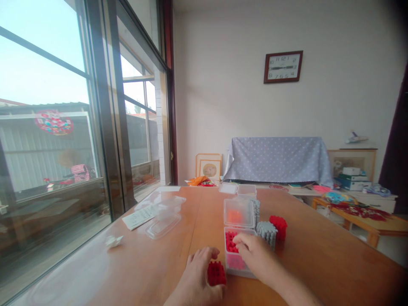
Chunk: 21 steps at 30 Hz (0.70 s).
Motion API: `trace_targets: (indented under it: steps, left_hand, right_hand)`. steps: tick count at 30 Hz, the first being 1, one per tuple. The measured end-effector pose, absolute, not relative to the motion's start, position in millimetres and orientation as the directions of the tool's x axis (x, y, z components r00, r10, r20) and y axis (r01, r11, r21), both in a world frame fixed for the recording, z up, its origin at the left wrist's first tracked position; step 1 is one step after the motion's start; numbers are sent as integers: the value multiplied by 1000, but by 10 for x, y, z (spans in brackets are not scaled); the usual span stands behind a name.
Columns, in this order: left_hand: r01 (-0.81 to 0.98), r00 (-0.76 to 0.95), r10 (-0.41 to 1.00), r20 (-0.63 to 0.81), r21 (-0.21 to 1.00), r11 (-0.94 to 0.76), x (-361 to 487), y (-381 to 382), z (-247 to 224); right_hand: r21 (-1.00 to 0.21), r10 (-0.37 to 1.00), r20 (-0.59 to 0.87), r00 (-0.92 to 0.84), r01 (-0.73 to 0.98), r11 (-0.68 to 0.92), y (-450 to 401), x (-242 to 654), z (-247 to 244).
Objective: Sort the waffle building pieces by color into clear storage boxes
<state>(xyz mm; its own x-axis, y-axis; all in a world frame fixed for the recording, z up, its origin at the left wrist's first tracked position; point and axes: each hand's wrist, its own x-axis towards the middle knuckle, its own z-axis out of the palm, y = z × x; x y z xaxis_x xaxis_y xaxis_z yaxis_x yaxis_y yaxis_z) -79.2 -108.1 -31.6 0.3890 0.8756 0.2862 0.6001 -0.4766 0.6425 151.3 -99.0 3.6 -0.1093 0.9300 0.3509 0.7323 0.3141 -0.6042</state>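
Near the front of the wooden table, my left hand [199, 276] is wrapped round a red block stack [216, 273], thumb below and fingers above. To its right stands a clear plastic box [240, 271] with red pieces [230, 241] inside. My right hand [251, 250] reaches over this box from the right, its fingers drawn together at the red pieces; whether they grip one is too small to tell. Right behind the box is another clear container [239, 212] with something orange-red in it. Grey block stacks [267, 233] and a red stack [278, 227] stand to the right.
Clear lids [163, 225], a paper with writing [139, 216] and a crumpled wrapper [114, 242] lie on the table's left side. More clear containers [246, 190] are at the far edge. A window is on the left, and a lower table [392, 227] stands at the right.
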Motion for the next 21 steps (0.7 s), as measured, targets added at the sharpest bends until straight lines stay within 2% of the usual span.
trace_targets:
  steps: [14, 21]
  left_hand:
    - [655, 382, 894, 234, 614, -440, -792, -1124, -219]
    - [693, 378, 900, 217, 578, -430, -794, -1156, -175]
  right_hand:
    - [-591, 912, 385, -140, 722, 360, -1029, 1492, 103]
    - [-610, 885, 455, -97, 691, 389, -1023, 1553, 90]
